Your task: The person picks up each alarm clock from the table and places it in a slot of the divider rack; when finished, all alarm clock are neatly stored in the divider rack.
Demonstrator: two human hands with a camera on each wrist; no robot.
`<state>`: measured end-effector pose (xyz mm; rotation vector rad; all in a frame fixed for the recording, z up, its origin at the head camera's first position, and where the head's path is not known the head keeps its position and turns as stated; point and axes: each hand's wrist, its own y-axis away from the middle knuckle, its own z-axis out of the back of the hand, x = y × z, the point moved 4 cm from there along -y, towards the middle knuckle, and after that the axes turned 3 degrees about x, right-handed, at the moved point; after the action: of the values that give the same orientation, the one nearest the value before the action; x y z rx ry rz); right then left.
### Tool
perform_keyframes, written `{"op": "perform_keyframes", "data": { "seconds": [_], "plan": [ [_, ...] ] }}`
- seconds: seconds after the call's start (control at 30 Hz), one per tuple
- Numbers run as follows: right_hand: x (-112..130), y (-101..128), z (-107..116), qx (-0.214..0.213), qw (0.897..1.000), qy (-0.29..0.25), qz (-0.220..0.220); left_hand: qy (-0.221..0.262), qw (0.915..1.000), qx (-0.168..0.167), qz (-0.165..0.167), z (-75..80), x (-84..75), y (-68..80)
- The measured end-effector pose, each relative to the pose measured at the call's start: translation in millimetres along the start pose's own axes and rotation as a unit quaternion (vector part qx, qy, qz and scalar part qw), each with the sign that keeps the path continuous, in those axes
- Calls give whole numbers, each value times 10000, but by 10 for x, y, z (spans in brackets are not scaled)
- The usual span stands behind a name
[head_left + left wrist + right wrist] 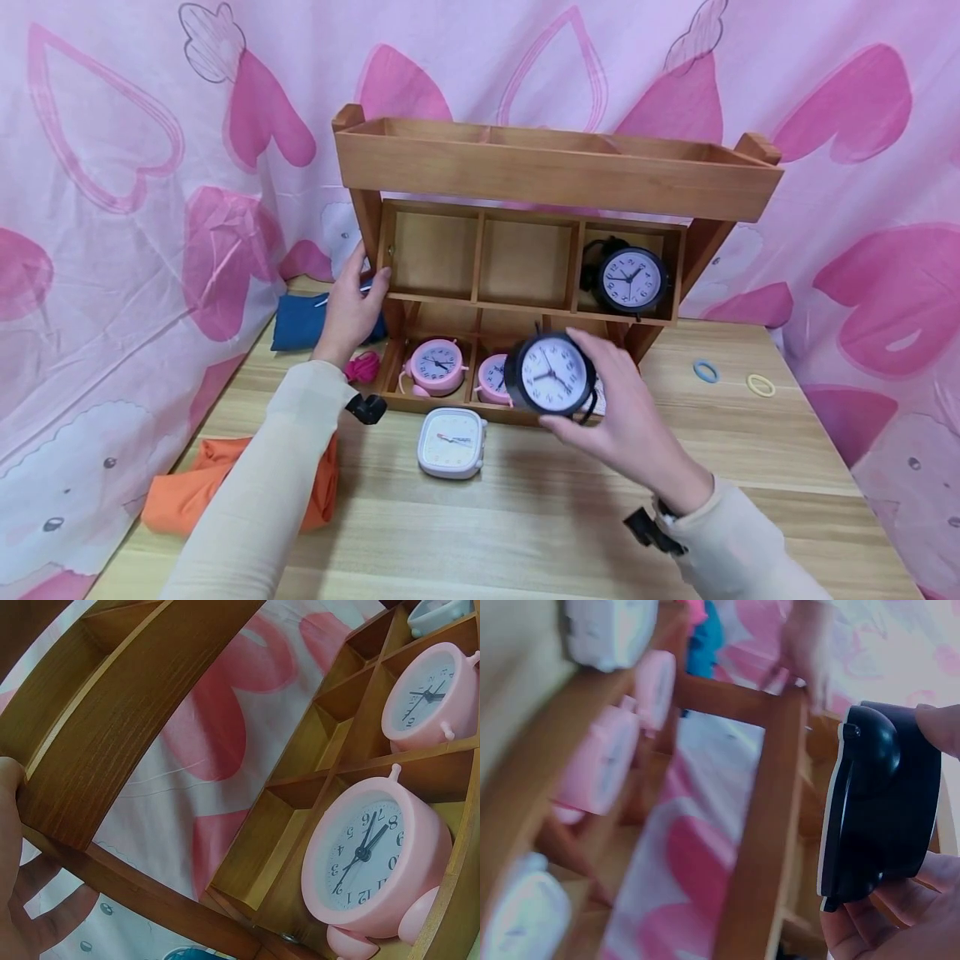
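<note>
An orange cloth (202, 492) lies at the table's near left edge, with a blue cloth (300, 323) farther back beside the wooden shelf (555, 171). The left hand (352, 308) holds the shelf's left upright, thumb at the front edge of the frame and fingers curled round behind it; the left wrist view shows the thumb (11, 787) pressed to the wood. A small pink item (365, 365) lies just below that hand. In the shelf's bottom row stand two pink alarm clocks (437, 367) (492, 377), side by side in neighbouring compartments. On the table in front of them, a white square clock (452, 442) lies face up. The right hand (622, 408) grips a black round clock (551, 375), held in the air in front of the bottom row with its white dial toward the camera, fingers over the top and thumb underneath. A second black clock (633, 280) stands in the right compartment of the middle row. Farther right on the wooden table (750, 467) lie a blue ring (705, 371) and a yellow ring (761, 385), near each other.
</note>
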<state>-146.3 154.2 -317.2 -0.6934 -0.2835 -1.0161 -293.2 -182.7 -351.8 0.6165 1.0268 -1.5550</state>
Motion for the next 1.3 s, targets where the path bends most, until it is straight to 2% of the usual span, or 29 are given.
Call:
{"op": "perform_keyframes", "data": {
  "seconds": [0.1, 0.3, 0.67, 0.83, 1.1, 1.3],
  "plan": [
    [54, -230, 74, -167, 9998, -10, 141, 11, 10000, 8, 10, 0, 7, -3],
    [69, -627, 141, -93, 9999, -14, -109, 41, 10000, 4, -27, 1, 15, -4],
    [-82, -1190, 46, -75, 9989, 319, -332, 37, 10000, -36, -63, 6, 20, -14],
    [-134, -1306, 2, -59, 9979, 570, -290, 65, 9999, 1, -93, 4, 20, -22],
    [-171, -1377, -71, -279, 9955, 899, -150, 10, 10000, -4, -67, -1, 19, -27],
    [-187, -1374, -139, -162, 9945, 1033, -45, 19, 10000, -28, 14, 0, 17, -1]
  ]
}}
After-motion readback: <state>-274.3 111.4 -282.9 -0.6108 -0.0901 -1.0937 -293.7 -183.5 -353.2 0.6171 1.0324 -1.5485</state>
